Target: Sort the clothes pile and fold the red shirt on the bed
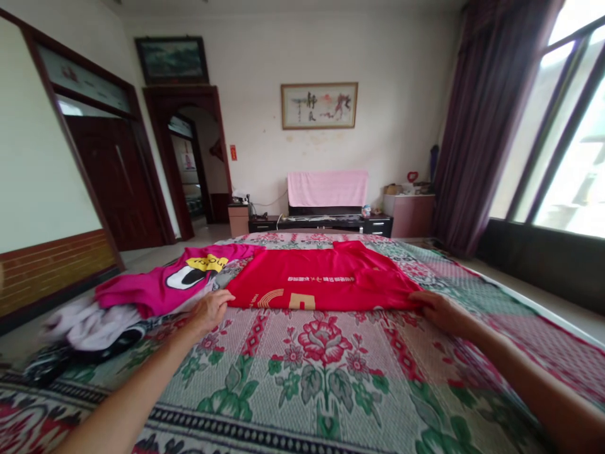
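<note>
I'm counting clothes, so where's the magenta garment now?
In the head view, the magenta garment lies at left, beside the red garment and near the left hand.

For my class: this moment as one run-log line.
left hand: grips red printed shirt, near left corner | right hand: grips near right corner | shirt: spread over floral cover | magenta printed garment: crumpled, at left

Pale wall (pixel 401 82), framed calligraphy (pixel 319 106), purple curtain (pixel 477 126), bright window (pixel 567 126)
</note>
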The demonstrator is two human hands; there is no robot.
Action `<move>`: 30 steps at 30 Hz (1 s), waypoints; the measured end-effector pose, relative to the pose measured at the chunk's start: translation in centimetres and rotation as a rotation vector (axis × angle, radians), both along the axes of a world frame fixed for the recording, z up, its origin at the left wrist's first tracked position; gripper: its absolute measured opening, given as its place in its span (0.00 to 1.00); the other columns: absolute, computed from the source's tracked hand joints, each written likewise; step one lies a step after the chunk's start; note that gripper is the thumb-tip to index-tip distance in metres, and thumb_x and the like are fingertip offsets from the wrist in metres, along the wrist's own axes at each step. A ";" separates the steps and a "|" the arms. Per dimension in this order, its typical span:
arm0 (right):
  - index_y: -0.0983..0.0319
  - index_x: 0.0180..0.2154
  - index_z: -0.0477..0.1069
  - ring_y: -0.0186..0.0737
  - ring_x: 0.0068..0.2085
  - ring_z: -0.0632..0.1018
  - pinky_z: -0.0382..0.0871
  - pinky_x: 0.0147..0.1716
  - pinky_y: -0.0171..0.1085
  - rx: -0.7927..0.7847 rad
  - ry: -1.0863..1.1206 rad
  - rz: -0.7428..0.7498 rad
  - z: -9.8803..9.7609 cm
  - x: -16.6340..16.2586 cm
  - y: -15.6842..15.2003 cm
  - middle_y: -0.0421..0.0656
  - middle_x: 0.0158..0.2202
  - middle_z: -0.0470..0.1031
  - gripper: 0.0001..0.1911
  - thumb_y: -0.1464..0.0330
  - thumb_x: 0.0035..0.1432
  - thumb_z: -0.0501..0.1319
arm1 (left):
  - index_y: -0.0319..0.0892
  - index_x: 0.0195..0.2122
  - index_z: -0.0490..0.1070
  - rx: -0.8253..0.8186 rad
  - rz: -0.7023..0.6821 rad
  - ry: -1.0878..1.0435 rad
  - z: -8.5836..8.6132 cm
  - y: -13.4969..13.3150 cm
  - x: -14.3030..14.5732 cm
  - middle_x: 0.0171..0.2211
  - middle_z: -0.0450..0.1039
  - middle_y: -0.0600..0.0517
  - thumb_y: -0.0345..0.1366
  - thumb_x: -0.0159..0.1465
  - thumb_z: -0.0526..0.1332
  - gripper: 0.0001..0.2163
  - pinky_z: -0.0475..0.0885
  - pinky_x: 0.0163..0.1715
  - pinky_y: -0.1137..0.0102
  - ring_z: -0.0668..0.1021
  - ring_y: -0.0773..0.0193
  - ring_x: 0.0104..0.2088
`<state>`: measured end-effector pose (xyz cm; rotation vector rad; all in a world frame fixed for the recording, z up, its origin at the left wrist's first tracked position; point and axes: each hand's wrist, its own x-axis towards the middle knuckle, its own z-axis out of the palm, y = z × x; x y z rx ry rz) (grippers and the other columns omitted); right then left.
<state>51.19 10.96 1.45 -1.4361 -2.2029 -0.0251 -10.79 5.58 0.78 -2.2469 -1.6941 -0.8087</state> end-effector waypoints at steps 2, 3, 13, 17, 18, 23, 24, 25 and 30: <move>0.59 0.38 0.76 0.44 0.44 0.77 0.67 0.48 0.41 0.032 -0.013 -0.046 0.3 -0.6 -0.4 0.45 0.41 0.78 0.20 0.73 0.45 0.51 | 0.43 0.33 0.77 0.033 0.003 0.011 0.0 0.4 0.4 0.39 0.78 0.47 0.31 0.56 0.49 0.15 0.71 0.46 0.63 0.78 0.59 0.41; 0.60 0.37 0.76 0.44 0.43 0.77 0.67 0.47 0.41 0.049 -0.030 -0.070 0.4 -0.9 -0.7 0.46 0.40 0.78 0.20 0.73 0.45 0.51 | 0.43 0.33 0.76 0.044 0.009 0.014 0.1 0.4 0.6 0.38 0.78 0.48 0.31 0.56 0.49 0.15 0.71 0.44 0.64 0.78 0.59 0.39; 0.60 0.30 0.74 0.40 0.32 0.75 0.64 0.35 0.35 0.171 -0.104 -0.147 2.6 -2.0 -2.6 0.44 0.30 0.76 0.14 0.71 0.50 0.50 | 0.43 0.35 0.74 0.099 0.084 -0.038 1.9 -1.5 0.6 0.34 0.78 0.50 0.33 0.56 0.48 0.15 0.72 0.40 0.68 0.78 0.61 0.36; 0.59 0.27 0.74 0.39 0.30 0.75 0.63 0.32 0.34 0.150 -0.095 -0.157 3.7 -1.7 -3.6 0.42 0.27 0.76 0.13 0.69 0.49 0.50 | 0.43 0.30 0.74 0.105 0.106 -0.059 2.6 -2.2 0.2 0.31 0.78 0.51 0.33 0.53 0.49 0.14 0.72 0.37 0.70 0.78 0.62 0.33; 0.59 0.27 0.74 0.39 0.29 0.75 0.63 0.31 0.34 0.122 -0.088 -0.160 3.9 -1.6 -3.7 0.42 0.27 0.76 0.13 0.69 0.49 0.50 | 0.43 0.29 0.74 0.101 0.111 -0.060 2.8 -2.3 0.1 0.30 0.78 0.52 0.33 0.53 0.49 0.13 0.72 0.36 0.71 0.78 0.62 0.32; 0.59 0.22 0.73 0.38 0.25 0.73 0.61 0.29 0.35 -0.089 -0.041 -0.112 4.2 -1.0 -4.0 0.41 0.22 0.74 0.12 0.68 0.46 0.51 | 0.44 0.26 0.74 0.046 0.127 -0.057 3.2 -2.9 -0.3 0.27 0.78 0.53 0.33 0.52 0.50 0.12 0.70 0.32 0.72 0.78 0.63 0.29; 0.60 0.21 0.72 0.37 0.25 0.72 0.60 0.29 0.35 -0.126 -0.034 -0.101 4.2 -0.9 -4.0 0.41 0.21 0.72 0.11 0.68 0.45 0.51 | 0.44 0.26 0.74 0.033 0.119 -0.053 3.2 -2.9 -0.5 0.27 0.78 0.53 0.33 0.51 0.50 0.12 0.70 0.32 0.72 0.78 0.63 0.29; 0.60 0.20 0.71 0.37 0.24 0.71 0.60 0.28 0.35 -0.158 -0.027 -0.090 4.2 -0.7 -3.9 0.41 0.20 0.71 0.11 0.68 0.45 0.51 | 0.44 0.26 0.74 0.021 0.109 -0.050 3.3 -3.0 -0.6 0.27 0.78 0.53 0.33 0.51 0.50 0.12 0.69 0.32 0.72 0.78 0.63 0.28; 0.61 0.18 0.66 0.34 0.23 0.65 0.56 0.26 0.35 -0.292 -0.001 -0.047 4.3 0.1 -3.4 0.39 0.18 0.64 0.10 0.67 0.43 0.50 | 0.43 0.26 0.74 -0.051 0.081 -0.033 3.7 -3.3 -0.8 0.24 0.76 0.53 0.33 0.52 0.50 0.12 0.67 0.30 0.72 0.76 0.64 0.26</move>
